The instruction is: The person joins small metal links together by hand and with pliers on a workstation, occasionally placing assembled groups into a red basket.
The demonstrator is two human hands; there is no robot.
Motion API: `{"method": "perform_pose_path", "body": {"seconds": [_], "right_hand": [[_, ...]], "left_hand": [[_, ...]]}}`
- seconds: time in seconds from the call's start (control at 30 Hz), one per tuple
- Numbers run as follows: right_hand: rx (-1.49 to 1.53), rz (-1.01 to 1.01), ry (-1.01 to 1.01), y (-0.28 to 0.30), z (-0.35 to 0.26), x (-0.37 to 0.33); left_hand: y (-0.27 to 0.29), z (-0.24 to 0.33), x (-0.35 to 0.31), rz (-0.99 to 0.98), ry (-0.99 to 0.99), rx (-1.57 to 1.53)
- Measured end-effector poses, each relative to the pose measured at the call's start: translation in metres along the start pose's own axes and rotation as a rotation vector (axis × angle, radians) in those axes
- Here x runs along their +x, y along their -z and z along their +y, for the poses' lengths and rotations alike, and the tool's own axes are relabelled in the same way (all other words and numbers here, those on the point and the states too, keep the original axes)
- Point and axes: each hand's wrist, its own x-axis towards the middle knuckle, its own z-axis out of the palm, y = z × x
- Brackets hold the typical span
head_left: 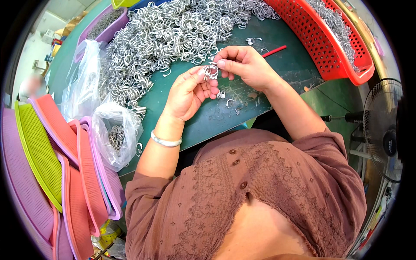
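In front of me my left hand (187,94) pinches a silvery ring-shaped metal piece (211,72) between thumb and fingers. My right hand (246,68) meets it from the right, thumb and forefinger closed on a small metal part at the ring's upper edge; its exact shape is too small to tell. Beyond both hands spreads a large heap of similar open metal rings (173,34). A few loose pieces (230,103) lie on the green tabletop (286,65) just below my fingers. Behind my right hand lies a thin red stick (274,51), partly hidden by the hand.
At the right stands a red perforated basket (323,47) holding more metal parts. A black fan (383,130) is at far right. On the left are a clear plastic bag (113,149) with rings, stacked coloured baskets (39,151) and a purple bin (123,19). Another person is blurred farther back.
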Motion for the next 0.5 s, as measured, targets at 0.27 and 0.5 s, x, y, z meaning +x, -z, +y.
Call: {"method": "perform_pose_path", "body": {"seconds": [0.27,0.5], "right_hand": [[0.010,-0.028,-0.033,-0.0009,0.0026,-0.0003],[0.028,-0.039,-0.021,-0.0016,0.0061,0.0003]], "left_hand": [[0.0039,-0.0033,0.0018,-0.008,0.034,-0.162],[0.0080,-0.0042,0.0017,-0.053,0.063,-0.164]]}}
